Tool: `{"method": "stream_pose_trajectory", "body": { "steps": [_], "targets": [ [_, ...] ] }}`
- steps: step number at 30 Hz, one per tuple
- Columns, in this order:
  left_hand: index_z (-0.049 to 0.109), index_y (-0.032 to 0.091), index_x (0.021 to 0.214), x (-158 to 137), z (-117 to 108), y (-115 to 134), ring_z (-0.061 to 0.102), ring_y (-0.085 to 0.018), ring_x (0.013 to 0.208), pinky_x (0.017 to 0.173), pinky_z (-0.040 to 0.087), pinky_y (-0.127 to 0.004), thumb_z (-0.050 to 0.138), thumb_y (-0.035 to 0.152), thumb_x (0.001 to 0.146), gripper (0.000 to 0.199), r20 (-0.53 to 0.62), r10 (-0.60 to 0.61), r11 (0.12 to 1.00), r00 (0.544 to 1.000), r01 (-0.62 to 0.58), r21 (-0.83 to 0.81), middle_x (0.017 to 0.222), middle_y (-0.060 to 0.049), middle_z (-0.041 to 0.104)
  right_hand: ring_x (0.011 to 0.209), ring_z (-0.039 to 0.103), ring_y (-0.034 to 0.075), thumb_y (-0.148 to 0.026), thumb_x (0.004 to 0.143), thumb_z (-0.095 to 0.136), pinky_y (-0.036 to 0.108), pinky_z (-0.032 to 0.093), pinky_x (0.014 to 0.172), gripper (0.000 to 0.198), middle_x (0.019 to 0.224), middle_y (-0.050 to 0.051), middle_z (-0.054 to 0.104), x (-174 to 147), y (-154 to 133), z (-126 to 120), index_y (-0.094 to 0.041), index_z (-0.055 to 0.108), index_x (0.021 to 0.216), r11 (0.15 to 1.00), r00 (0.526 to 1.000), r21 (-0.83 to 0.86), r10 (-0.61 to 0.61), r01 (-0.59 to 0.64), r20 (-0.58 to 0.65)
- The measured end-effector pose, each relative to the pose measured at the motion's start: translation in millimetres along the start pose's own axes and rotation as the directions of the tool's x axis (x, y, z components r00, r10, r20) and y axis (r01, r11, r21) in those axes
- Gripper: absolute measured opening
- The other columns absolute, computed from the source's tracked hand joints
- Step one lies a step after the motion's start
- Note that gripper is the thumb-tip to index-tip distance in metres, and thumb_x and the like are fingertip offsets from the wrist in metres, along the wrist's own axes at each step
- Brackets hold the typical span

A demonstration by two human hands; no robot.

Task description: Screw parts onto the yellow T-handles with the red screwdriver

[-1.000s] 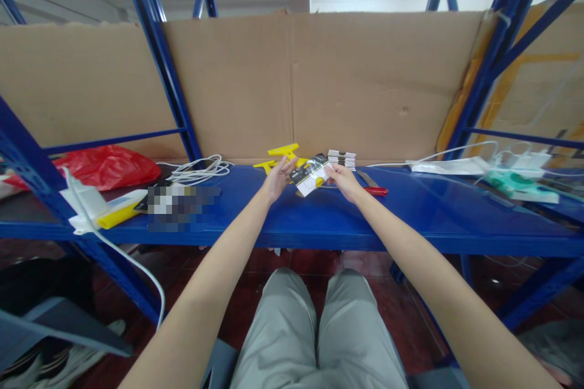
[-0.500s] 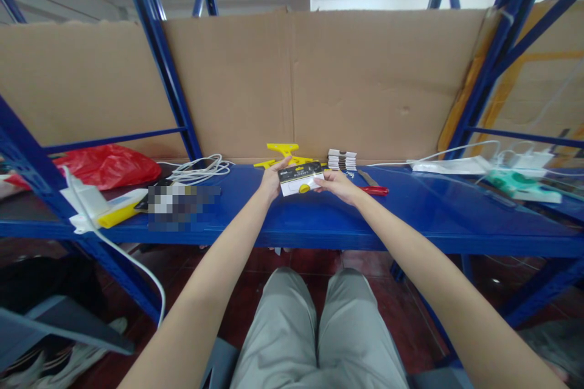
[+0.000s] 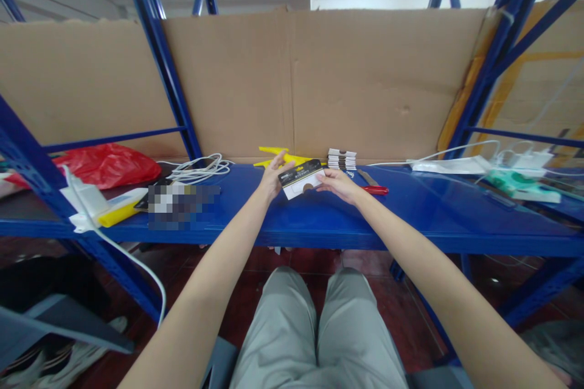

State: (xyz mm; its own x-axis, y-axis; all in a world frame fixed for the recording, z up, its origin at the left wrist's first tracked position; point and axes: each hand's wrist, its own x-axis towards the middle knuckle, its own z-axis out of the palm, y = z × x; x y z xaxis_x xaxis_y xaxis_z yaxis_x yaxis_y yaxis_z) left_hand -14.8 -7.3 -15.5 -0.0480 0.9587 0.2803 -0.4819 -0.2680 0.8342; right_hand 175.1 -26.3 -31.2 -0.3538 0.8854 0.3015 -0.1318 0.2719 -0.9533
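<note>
A small black-and-white cardboard package (image 3: 298, 181) with a yellow mark near its top edge is held tilted above the blue shelf. My left hand (image 3: 272, 177) is closed at its left edge, fingers pointing up. My right hand (image 3: 338, 185) pinches its right edge. The rounded cutout in its white part looks brown. Just beyond my left fingers is a yellow T-shaped tool (image 3: 272, 150); whether those fingers also touch it I cannot tell. More yellow pieces lie behind, partly hidden by the package. A stack of white-and-dark folded cards (image 3: 342, 159) stands to the right.
A red-handled tool (image 3: 376, 190) lies right of my right hand. White cables (image 3: 205, 168), a red plastic bag (image 3: 109, 165) and a yellow-and-white object (image 3: 119, 213) are at left. Green-and-white power strips (image 3: 520, 185) sit at right. Cardboard (image 3: 365, 85) walls the back.
The package has tilted, its right side higher, and its cutout has gone from yellow to brown. The yellow T-shaped tool has shifted left and tilted. My left fingers have moved slightly.
</note>
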Motion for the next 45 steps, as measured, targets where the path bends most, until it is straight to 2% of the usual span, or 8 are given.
{"method": "stream_pose_trajectory", "body": {
  "steps": [3,11,16,21,26,32,40,45],
  "targets": [
    [0.062,0.020,0.102,-2.4,-1.1,3.3,0.065,-0.014,0.077,0.077,0.051,-0.027,0.079,0.013,0.060,0.046,-0.028,0.080,0.997,0.996,-0.080,0.008,0.082,0.000,0.065,0.073,0.064,0.012,-0.027,0.072,0.074,0.023,0.052,0.066,0.014,0.080,0.003,0.071,-0.3,0.1,-0.1,-0.018,0.070,0.080,1.000,1.000,-0.006,0.004,-0.004,0.008],
    [0.049,0.021,0.083,-0.4,-0.1,3.3,0.062,-0.012,0.061,0.068,0.050,-0.027,0.075,0.010,0.060,0.036,-0.127,0.099,0.995,0.987,-0.099,0.008,0.068,0.005,0.060,0.069,0.063,0.011,-0.027,0.070,0.075,0.023,0.052,0.065,0.014,0.078,0.003,0.070,0.3,0.0,-0.5,-0.017,0.069,0.077,1.000,1.000,0.015,0.001,-0.001,-0.009],
    [0.043,0.022,0.081,2.9,-0.9,2.8,0.060,-0.009,0.056,0.059,0.047,-0.022,0.064,0.002,0.060,0.036,-0.206,0.068,0.997,0.976,-0.063,0.034,0.069,0.007,0.057,0.063,0.062,0.010,-0.028,0.071,0.073,0.022,0.051,0.061,0.012,0.074,0.002,0.070,2.6,-2.2,-5.5,-0.017,0.068,0.076,0.999,0.989,0.028,-0.031,0.035,-0.147],
    [0.040,0.025,0.092,3.5,-2.1,4.7,0.054,-0.007,0.046,0.052,0.046,-0.021,0.059,0.003,0.063,0.041,-0.241,0.025,0.999,0.970,-0.013,0.051,0.069,0.008,0.055,0.054,0.060,0.010,-0.024,0.075,0.069,0.021,0.049,0.056,0.007,0.066,0.000,0.068,4.0,-5.1,-11.8,-0.018,0.066,0.074,0.999,0.961,0.037,-0.016,0.027,-0.277],
    [0.038,0.027,0.110,5.3,-3.2,3.6,0.051,-0.005,0.041,0.049,0.045,-0.021,0.060,0.004,0.063,0.057,-0.288,0.039,0.996,0.957,-0.016,0.082,0.074,0.007,0.055,0.053,0.059,0.009,-0.023,0.075,0.068,0.020,0.047,0.051,0.006,0.065,0.000,0.067,6.1,-3.7,-15.8,-0.018,0.065,0.074,0.999,0.948,0.017,-0.034,0.042,-0.317],
    [0.038,0.026,0.124,2.9,-3.6,5.2,0.044,-0.006,0.035,0.044,0.041,-0.020,0.058,0.004,0.065,0.066,-0.264,0.053,0.992,0.963,-0.021,0.124,0.061,0.010,0.050,0.053,0.058,0.009,-0.024,0.074,0.067,0.020,0.046,0.050,0.007,0.064,-0.001,0.066,7.2,-3.0,-18.0,-0.018,0.064,0.074,0.999,0.932,-0.005,-0.044,0.045,-0.359],
    [0.051,0.021,0.104,-3.1,-4.6,5.7,0.040,-0.007,0.032,0.039,0.035,-0.020,0.061,0.014,0.070,0.037,-0.170,0.073,0.987,0.983,-0.046,0.155,0.049,0.011,0.046,0.053,0.057,0.011,-0.027,0.073,0.068,0.022,0.046,0.050,0.010,0.059,-0.001,0.061,7.5,-2.8,-20.1,-0.018,0.062,0.072,0.998,0.923,-0.042,-0.064,0.052,-0.380],
    [0.052,0.020,0.088,-0.5,-7.2,3.6,0.040,-0.008,0.031,0.038,0.033,-0.022,0.063,0.018,0.069,0.022,-0.193,0.056,0.983,0.980,-0.020,0.184,0.044,0.010,0.043,0.052,0.055,0.010,-0.030,0.073,0.067,0.023,0.046,0.051,0.014,0.062,0.000,0.062,9.3,-1.1,-22.4,-0.019,0.060,0.070,0.996,0.926,-0.076,-0.072,0.047,-0.370]
  ]
}}
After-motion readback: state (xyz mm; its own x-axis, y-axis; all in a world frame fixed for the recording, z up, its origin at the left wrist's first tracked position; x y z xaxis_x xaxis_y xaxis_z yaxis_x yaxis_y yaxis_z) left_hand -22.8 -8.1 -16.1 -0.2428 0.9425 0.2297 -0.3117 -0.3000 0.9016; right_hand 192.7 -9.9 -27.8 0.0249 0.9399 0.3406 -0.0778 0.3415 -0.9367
